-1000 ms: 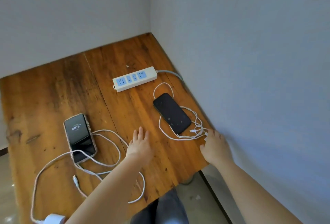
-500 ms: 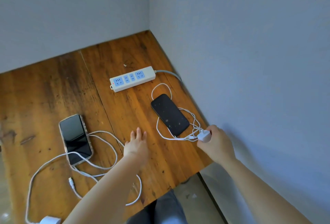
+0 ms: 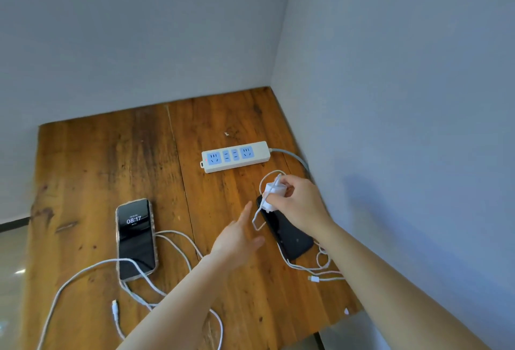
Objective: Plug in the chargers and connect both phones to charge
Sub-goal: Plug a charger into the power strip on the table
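White charger brick (image 3: 271, 193) is pinched in my right hand (image 3: 298, 204), thumb and fingers curled round it, held up off the table (image 3: 97, 168) just over the far end of the dark phone (image 3: 289, 235). Its cable (image 3: 253, 220) loops down round that phone to a loose connector (image 3: 313, 279) near the front edge, so nothing's hooked up there yet. Left hand (image 3: 239, 238) holds nothing, fingers straight and relaxed, hovering just beside the cable loop.

What the next bit turns on imo: the power strip (image 3: 235, 156) lies just beyond the brick and a touch left, flat, sockets facing up, long axis running left-right across the wood. All its blue sockets look empty. Right hand is clearly the nearer one, and the right-end socket is closest to it. Can't make out which way the prongs point, so I'd guess the brick needs turning prongs-down before it goes in.

Other phone (image 3: 136, 238), screen lit, lies well off to the left with a second connector (image 3: 114, 306) loose near its front end; that one's brick isn't in view.
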Motion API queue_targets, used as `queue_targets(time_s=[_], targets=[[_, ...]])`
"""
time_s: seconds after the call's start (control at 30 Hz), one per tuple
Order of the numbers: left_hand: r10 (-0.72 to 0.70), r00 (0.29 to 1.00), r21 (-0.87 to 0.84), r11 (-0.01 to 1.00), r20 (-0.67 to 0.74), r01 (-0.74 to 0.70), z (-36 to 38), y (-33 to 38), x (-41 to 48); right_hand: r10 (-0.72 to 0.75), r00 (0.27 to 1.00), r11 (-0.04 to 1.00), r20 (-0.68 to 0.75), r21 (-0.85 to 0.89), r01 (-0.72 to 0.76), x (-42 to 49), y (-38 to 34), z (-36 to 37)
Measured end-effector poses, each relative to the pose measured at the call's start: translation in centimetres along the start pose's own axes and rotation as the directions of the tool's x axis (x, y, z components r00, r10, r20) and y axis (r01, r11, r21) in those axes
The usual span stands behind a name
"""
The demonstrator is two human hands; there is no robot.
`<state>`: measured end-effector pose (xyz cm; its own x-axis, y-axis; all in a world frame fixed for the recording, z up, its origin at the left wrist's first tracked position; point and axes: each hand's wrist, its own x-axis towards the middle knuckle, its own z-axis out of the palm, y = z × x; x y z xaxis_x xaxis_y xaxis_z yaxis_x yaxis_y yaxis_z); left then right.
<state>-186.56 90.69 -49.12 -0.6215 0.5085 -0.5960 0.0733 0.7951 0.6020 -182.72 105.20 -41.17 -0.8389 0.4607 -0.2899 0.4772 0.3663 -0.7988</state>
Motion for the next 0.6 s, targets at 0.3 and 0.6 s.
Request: queue_targets(time_s=[0.3, 0.6], targets=[[-0.082, 0.973, -0.273, 0.962, -0.216, 0.021, -4.5, 1.4, 3.4, -0.047, 0.995, 0.999, -0.091, 0.011, 0.048, 7.2, -1.3, -0.8], [0.003, 0.881, -0.268, 0.952, -0.472, -0.147, -7.3, 2.5, 7.7, 0.109, 0.984, 0.993, -0.144, 0.051, -0.103, 13.4, 0.5, 0.2]])
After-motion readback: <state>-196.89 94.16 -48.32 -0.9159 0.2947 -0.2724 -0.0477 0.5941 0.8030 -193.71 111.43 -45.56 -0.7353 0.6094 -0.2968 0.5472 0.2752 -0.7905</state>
